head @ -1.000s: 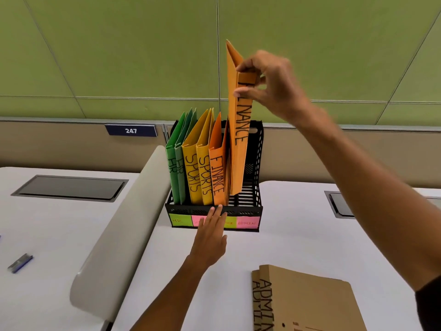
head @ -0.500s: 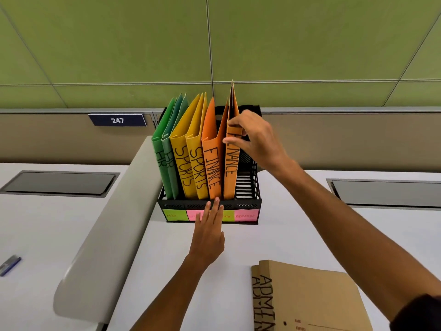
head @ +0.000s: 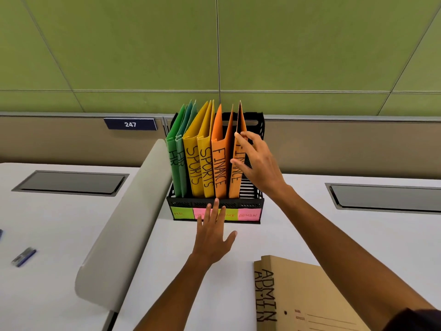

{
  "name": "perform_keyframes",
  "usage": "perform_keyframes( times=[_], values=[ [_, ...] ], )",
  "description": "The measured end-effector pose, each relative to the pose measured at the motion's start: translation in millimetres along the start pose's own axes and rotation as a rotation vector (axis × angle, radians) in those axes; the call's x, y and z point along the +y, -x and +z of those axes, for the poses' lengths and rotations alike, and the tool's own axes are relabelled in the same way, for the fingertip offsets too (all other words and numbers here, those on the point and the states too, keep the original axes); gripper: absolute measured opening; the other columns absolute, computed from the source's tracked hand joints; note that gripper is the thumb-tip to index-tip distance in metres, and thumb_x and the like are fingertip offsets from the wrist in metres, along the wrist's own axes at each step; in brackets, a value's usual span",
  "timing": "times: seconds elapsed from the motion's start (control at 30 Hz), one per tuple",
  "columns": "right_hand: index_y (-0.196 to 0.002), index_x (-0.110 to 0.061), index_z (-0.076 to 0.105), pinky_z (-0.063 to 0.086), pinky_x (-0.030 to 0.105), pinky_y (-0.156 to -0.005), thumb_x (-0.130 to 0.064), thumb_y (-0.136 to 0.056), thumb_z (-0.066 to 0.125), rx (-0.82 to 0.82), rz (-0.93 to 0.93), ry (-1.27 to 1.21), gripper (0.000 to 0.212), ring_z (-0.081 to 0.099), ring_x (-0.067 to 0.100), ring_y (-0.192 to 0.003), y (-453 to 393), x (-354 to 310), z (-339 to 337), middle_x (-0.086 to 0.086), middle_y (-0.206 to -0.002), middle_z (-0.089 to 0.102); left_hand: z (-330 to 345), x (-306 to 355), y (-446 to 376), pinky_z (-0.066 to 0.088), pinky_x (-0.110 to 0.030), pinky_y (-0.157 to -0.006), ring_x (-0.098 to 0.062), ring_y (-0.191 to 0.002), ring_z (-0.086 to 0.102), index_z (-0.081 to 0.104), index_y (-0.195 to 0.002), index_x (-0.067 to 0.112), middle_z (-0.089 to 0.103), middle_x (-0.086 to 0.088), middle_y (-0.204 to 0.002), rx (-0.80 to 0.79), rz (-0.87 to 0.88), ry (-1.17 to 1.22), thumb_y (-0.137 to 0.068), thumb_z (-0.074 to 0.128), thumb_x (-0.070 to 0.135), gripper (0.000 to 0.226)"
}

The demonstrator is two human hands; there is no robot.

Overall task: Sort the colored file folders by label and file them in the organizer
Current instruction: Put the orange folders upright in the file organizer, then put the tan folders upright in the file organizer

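Observation:
A black mesh organizer point(head: 250, 204) stands at the back of the white desk. It holds two green HR folders point(head: 175, 161), two yellow SPORTS folders point(head: 193, 168) and two orange FINANCE folders, all upright. My right hand point(head: 260, 168) touches the spine of the rightmost FINANCE folder point(head: 235, 180) with thumb and straight fingers. My left hand point(head: 212, 240) lies flat on the desk, its fingertips against the organizer's front, partly covering the sticky labels point(head: 248, 215). The rightmost slot, labelled ADMIN, holds nothing. Two brown ADMIN folders point(head: 310, 295) lie at the front right.
A curved grey divider point(head: 124, 223) separates this desk from the one on the left, where a blue pen point(head: 23, 256) lies. Grey cable hatches point(head: 69, 182) point(head: 386, 197) are set into both desks. A green panel wall rises behind.
My right hand lowered the second FINANCE folder into the organizer beside the first, and its grip has loosened to a touch. My left hand stayed at the organizer's front.

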State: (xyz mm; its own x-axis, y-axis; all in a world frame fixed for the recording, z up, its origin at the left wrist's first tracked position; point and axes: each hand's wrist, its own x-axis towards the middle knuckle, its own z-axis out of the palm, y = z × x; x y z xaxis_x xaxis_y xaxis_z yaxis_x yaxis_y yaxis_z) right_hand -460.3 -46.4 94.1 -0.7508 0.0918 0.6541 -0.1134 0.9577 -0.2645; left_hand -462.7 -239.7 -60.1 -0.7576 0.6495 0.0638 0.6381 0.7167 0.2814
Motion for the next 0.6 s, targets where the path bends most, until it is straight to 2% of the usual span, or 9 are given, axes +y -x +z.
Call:
perform_keyframes(
  times=[0.13, 0.47, 0.6],
  values=[
    [-0.153, -0.020, 0.026, 0.045, 0.038, -0.101, -0.040, -0.092, 0.060, -0.038, 0.055, 0.045, 0.073, 0.044, 0.027, -0.127, 22, -14, -7, 0.011, -0.156, 0.026, -11, 9, 18, 0.003, -0.051, -0.122, -0.021, -0.149, -0.019, 0.002, -0.156, 0.021, -0.023, 0.000, -0.161, 0.025, -0.002, 0.009, -0.095, 0.034, 0.060, 0.079],
    [-0.153, -0.028, 0.023, 0.036, 0.043, -0.108, -0.055, -0.090, 0.054, -0.211, 0.321, 0.143, 0.075, 0.034, 0.026, -0.138, 131, -46, -22, 0.006, -0.160, 0.021, -15, 39, 86, 0.001, -0.050, -0.120, -0.021, -0.150, -0.017, 0.000, -0.156, 0.024, -0.027, 0.002, -0.157, 0.027, 0.026, 0.021, -0.094, 0.027, 0.066, 0.080],
    [-0.153, -0.027, 0.023, 0.026, 0.047, -0.115, -0.062, -0.089, 0.048, -0.248, 0.387, 0.169, 0.077, 0.025, 0.028, -0.145, 181, -60, -33, 0.006, -0.161, 0.017, -13, 50, 121, -0.002, -0.049, -0.120, -0.022, -0.149, -0.018, -0.002, -0.155, 0.026, -0.029, 0.003, -0.156, 0.008, 0.031, 0.015, -0.093, 0.025, 0.068, 0.080]
  ],
)
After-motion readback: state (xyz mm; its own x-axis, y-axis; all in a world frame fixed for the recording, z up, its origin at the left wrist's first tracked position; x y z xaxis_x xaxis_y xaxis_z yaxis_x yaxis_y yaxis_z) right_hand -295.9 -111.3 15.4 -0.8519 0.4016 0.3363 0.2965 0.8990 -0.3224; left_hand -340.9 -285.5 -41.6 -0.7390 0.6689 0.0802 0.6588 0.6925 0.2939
